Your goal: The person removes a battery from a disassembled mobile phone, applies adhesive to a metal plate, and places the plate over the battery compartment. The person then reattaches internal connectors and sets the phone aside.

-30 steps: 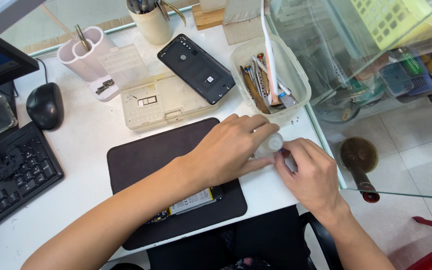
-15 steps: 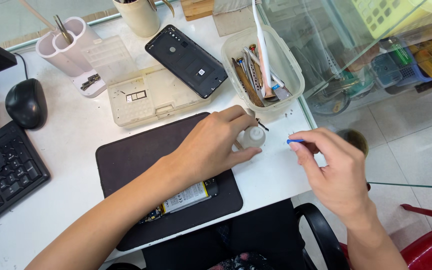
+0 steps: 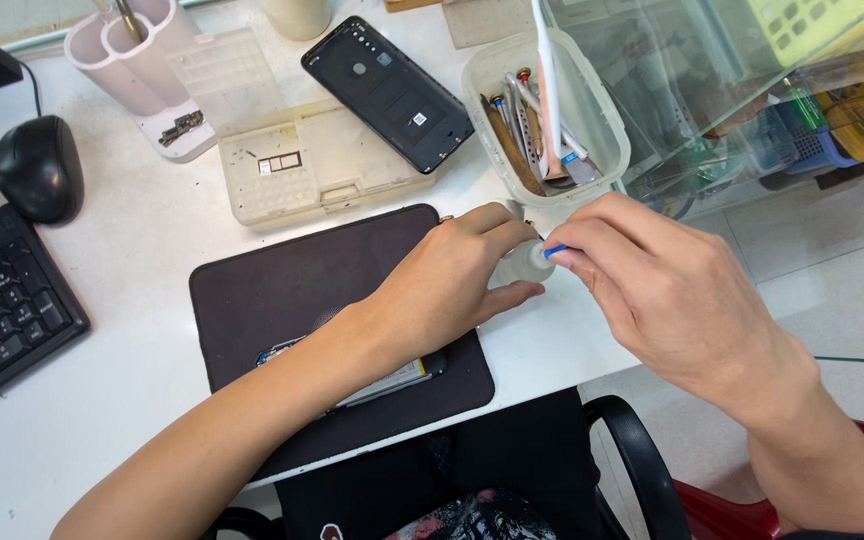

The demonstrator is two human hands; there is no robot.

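Against half a second ago, the right hand (image 3: 682,290) has come back in from the desk (image 3: 132,260) edge — its pinched fingertips now bring a thin blue-tipped tool (image 3: 550,252) up against the small pale bottle (image 3: 524,262), where before they stood apart. The left hand (image 3: 452,280) remains closed around that bottle, just off the right edge of the dark mat (image 3: 282,290). A partly hidden phone (image 3: 392,378) lies on the mat under the left forearm; judged, work at the bottle has resumed.
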